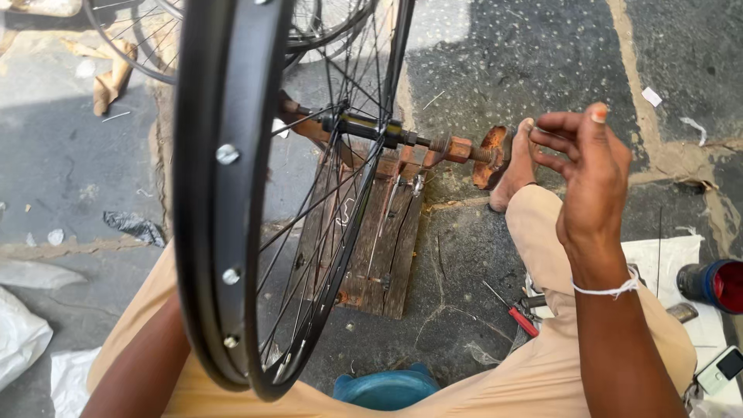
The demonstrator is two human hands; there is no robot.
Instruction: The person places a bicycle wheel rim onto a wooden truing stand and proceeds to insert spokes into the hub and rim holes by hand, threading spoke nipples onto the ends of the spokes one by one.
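Hovering right of the black spoked bicycle wheel (232, 193), the right hand (592, 174) shows curled, empty fingers (561, 131); left hand hidden.

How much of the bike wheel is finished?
Done: the black rim is laced with many spokes to the hub, and it sits on a rusty axle in a wooden stand. In hand: the right hand is raised with pinched fingers; the left hand is hidden behind the rim. Left: whether any spokes are missing cannot be told.
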